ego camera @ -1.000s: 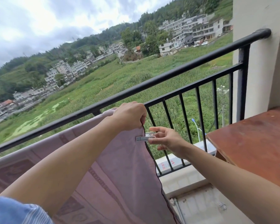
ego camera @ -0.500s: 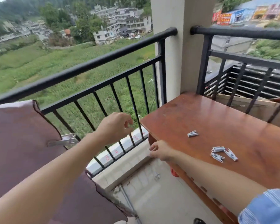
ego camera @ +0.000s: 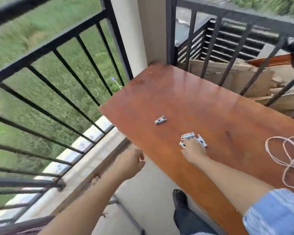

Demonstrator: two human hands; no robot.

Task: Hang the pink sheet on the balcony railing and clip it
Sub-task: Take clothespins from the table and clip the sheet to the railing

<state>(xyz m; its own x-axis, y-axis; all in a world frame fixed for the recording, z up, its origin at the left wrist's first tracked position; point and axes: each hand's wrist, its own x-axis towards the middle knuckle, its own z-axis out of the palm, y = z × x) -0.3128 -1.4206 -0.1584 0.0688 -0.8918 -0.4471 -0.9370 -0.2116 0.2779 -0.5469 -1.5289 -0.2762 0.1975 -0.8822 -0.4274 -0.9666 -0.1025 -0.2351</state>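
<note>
Because the clips were left loose on the wooden tabletop, we have to turn to it for each one, and our right hand is down on the group of grey clips at about five o'clock of the table's middle. The fingers lie spread over them, touching at least two, but we cannot tell whether any clip is actually pinched, since the knuckles hide the fingertips. A single clip lies apart, toward ten o'clock from the group, free of the hand. Our left hand hangs off the table's near-left edge, toward nine o'clock from the right hand, fingers loosely curled and holding nothing; we judge it is kept free to steady cloth once a clip is fetched. The balcony railing runs along the left, from seven o'clock up to twelve, its visible stretch bare. The pink sheet is outside the view, apart perhaps from a dark sliver at the bottom-left corner that we cannot identify. A coil of pale cord lies at the table's three o'clock edge, well clear of the clips, so it should not snag the pick. Blur softens everything.
</note>
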